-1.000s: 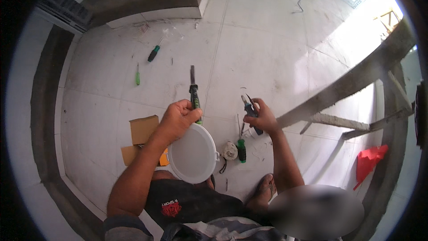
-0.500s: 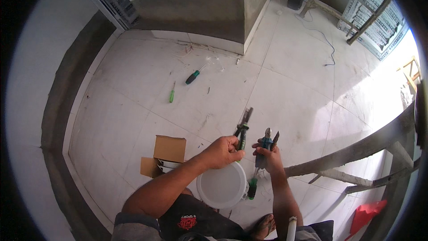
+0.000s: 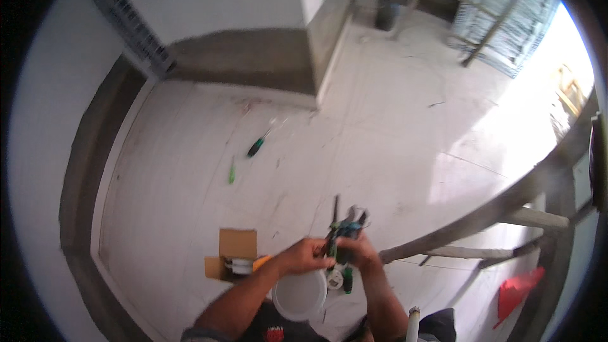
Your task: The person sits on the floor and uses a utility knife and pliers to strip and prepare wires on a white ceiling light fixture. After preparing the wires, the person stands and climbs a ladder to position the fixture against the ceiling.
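Observation:
My left hand (image 3: 305, 256) is closed round a green-and-black hand tool (image 3: 332, 240) with a long dark tip, perhaps pliers. Right against it, my right hand (image 3: 358, 251) grips blue-handled pliers (image 3: 349, 227) together with a dark pointed tool. The tools overlap and blur, so I cannot tell whether they touch. Below my hands is a round white disc-shaped piece (image 3: 299, 296). Beside it are a small round white piece (image 3: 335, 278) and a green-and-black screwdriver (image 3: 348, 280). An open cardboard box (image 3: 238, 242) with white items inside stands left of my left forearm.
Farther off on the tiled floor lie a black-and-green screwdriver (image 3: 256, 147) and a small green screwdriver (image 3: 232, 172). A rough wooden frame (image 3: 468, 223) slants in on the right, near a red piece (image 3: 516, 294). A dark bucket-like container (image 3: 386, 15) stands at the back.
My two hands have come together, bringing the green-and-black tool up against the blue pliers. The view has shifted, so the floor things appear lower. Something orange now shows beside the box.

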